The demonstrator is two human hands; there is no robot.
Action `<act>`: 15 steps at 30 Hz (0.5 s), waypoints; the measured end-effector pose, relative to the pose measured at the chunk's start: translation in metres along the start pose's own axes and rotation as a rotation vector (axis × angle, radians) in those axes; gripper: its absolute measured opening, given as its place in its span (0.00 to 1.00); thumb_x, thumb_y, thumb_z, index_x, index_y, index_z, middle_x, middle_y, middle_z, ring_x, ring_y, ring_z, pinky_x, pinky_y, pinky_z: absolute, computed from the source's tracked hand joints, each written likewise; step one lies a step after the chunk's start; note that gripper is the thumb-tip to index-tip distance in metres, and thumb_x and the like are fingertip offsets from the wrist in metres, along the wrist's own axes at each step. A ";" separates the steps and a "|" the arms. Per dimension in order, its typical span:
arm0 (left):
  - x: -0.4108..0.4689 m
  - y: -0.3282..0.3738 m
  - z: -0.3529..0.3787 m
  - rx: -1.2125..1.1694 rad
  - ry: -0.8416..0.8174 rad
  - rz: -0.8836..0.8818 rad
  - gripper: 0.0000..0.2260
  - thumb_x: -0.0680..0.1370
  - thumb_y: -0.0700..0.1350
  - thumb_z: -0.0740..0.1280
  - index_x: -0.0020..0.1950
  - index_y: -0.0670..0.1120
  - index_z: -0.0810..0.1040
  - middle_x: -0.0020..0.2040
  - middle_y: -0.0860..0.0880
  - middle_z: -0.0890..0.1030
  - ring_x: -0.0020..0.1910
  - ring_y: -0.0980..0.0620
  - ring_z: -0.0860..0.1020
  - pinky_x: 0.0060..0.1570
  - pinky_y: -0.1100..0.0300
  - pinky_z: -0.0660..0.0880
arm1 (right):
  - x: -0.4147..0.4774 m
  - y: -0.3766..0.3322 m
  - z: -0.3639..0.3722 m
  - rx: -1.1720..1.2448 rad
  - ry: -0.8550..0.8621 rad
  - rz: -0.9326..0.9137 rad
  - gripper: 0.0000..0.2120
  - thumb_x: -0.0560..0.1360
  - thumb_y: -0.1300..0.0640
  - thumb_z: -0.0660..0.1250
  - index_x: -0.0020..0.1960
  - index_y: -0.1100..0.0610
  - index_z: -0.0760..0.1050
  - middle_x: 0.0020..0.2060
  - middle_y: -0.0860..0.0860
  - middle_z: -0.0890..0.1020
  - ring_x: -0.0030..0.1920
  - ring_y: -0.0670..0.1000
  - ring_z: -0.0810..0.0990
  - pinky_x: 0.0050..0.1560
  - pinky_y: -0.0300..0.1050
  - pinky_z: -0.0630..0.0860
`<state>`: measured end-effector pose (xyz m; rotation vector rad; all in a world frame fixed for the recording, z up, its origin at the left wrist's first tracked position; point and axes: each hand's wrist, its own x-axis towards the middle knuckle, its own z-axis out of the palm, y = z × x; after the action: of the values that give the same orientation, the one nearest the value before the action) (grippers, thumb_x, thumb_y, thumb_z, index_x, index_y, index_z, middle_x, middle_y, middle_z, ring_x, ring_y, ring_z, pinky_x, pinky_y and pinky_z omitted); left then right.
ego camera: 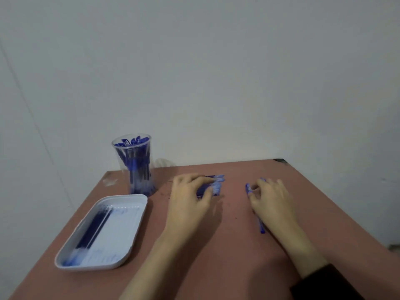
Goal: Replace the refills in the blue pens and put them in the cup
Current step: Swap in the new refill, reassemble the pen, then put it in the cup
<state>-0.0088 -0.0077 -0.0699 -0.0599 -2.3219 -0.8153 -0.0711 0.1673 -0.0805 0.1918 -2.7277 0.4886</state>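
Reddish-brown table (pixel 324 202) against a grey wall (pixel 216 72): left hand (pixel 188 200) clutches a pen bundle (pixel 217 185), right hand (pixel 272 200) pinches one pen (pixel 249 189).

Reddish-brown counter (pixel 233 256) fills the lower frame, pale grey wall (pixel 216 72) behind it, white tray (pixel 93 267) lower left.

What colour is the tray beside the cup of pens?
The tray is white, with dark blue refills lying in it; the head view shows it.
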 end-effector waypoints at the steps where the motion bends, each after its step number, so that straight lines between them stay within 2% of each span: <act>1: -0.007 -0.001 0.006 -0.017 -0.015 -0.027 0.13 0.71 0.48 0.63 0.50 0.50 0.84 0.49 0.57 0.78 0.53 0.51 0.72 0.53 0.80 0.56 | -0.001 0.000 -0.002 -0.056 -0.026 0.010 0.11 0.77 0.50 0.60 0.54 0.53 0.75 0.53 0.50 0.78 0.57 0.52 0.70 0.48 0.44 0.67; 5: -0.019 -0.008 0.013 -0.040 -0.020 -0.058 0.08 0.73 0.44 0.68 0.50 0.51 0.84 0.48 0.58 0.79 0.52 0.53 0.72 0.54 0.80 0.56 | -0.003 -0.006 -0.003 -0.198 -0.077 0.020 0.15 0.78 0.46 0.58 0.59 0.53 0.75 0.68 0.48 0.70 0.66 0.52 0.67 0.58 0.47 0.66; 8: -0.019 -0.010 0.011 -0.082 -0.028 -0.108 0.09 0.74 0.40 0.69 0.50 0.51 0.84 0.46 0.60 0.78 0.51 0.57 0.71 0.52 0.79 0.59 | -0.003 -0.007 -0.003 -0.237 -0.099 0.030 0.17 0.81 0.47 0.53 0.60 0.53 0.75 0.69 0.48 0.70 0.68 0.51 0.66 0.59 0.48 0.65; 10: -0.018 -0.011 0.009 -0.142 -0.027 -0.164 0.09 0.74 0.40 0.68 0.50 0.52 0.83 0.46 0.61 0.79 0.52 0.58 0.73 0.55 0.72 0.65 | -0.003 -0.009 -0.004 -0.213 -0.041 0.020 0.14 0.79 0.49 0.56 0.53 0.53 0.77 0.59 0.49 0.78 0.59 0.52 0.72 0.53 0.47 0.65; 12: -0.016 -0.013 0.007 -0.230 -0.008 -0.219 0.10 0.74 0.41 0.69 0.50 0.55 0.82 0.46 0.63 0.80 0.53 0.59 0.77 0.57 0.63 0.71 | -0.005 -0.010 -0.005 0.013 0.120 -0.039 0.07 0.76 0.52 0.62 0.41 0.54 0.74 0.40 0.49 0.79 0.43 0.53 0.73 0.42 0.45 0.63; 13: -0.016 -0.014 0.007 -0.288 0.004 -0.254 0.11 0.74 0.41 0.69 0.50 0.57 0.81 0.47 0.63 0.80 0.52 0.60 0.78 0.57 0.60 0.73 | -0.007 -0.011 -0.005 0.178 0.168 -0.084 0.06 0.75 0.54 0.65 0.40 0.54 0.72 0.35 0.48 0.78 0.38 0.52 0.72 0.39 0.45 0.63; 15: -0.015 -0.016 0.006 -0.422 0.023 -0.328 0.12 0.74 0.43 0.70 0.52 0.59 0.79 0.48 0.59 0.82 0.51 0.59 0.79 0.55 0.55 0.75 | -0.010 -0.014 -0.004 0.373 0.160 -0.222 0.02 0.74 0.55 0.66 0.44 0.53 0.74 0.35 0.46 0.78 0.37 0.50 0.75 0.38 0.45 0.68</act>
<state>-0.0050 -0.0144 -0.0914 0.1500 -2.1281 -1.4527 -0.0579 0.1560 -0.0767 0.5202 -2.4016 0.9002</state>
